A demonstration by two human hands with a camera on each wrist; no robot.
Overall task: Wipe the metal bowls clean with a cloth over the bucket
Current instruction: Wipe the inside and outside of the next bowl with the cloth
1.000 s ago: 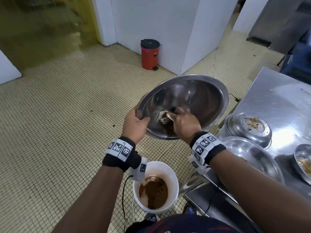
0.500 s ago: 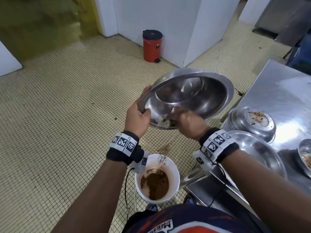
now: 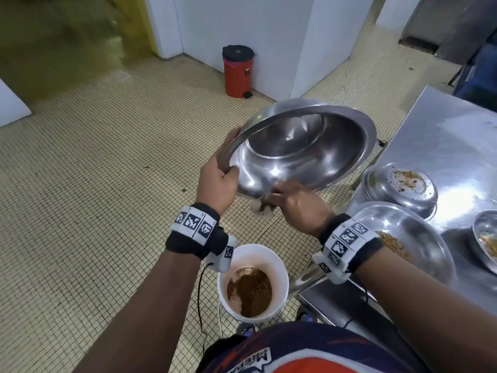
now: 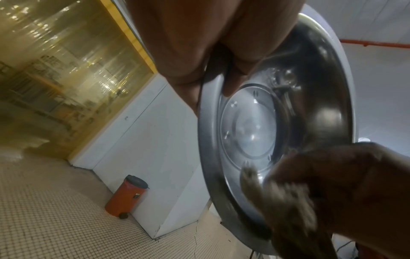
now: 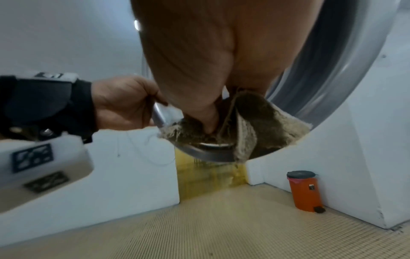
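Observation:
A large metal bowl [image 3: 301, 149] is held tilted steeply toward me above a white bucket [image 3: 281, 275] holding brown scraps. My left hand [image 3: 219, 181] grips the bowl's left rim, thumb inside. At the bowl's lowest rim my right hand [image 3: 293, 203] pinches a dirty beige cloth [image 3: 259, 208]. In the right wrist view the cloth [image 5: 250, 126] drapes over the bowl's bottom edge [image 5: 206, 154] with crumbs falling off it. The left wrist view shows the bowl's shiny inside [image 4: 250, 126] and the cloth [image 4: 284, 196], blurred.
A steel table [image 3: 441, 141] at right carries dirty metal bowls: an upturned one [image 3: 398, 187], a wide one [image 3: 403, 238] with food bits, and another [image 3: 486, 240] at the edge. A red pedal bin [image 3: 238, 71] stands against the white wall. Tiled floor lies left.
The bowl has tipped up more steeply. My right hand dragged the cloth from the bowl's inside down to its lower rim, sweeping brown scraps out into the bucket.

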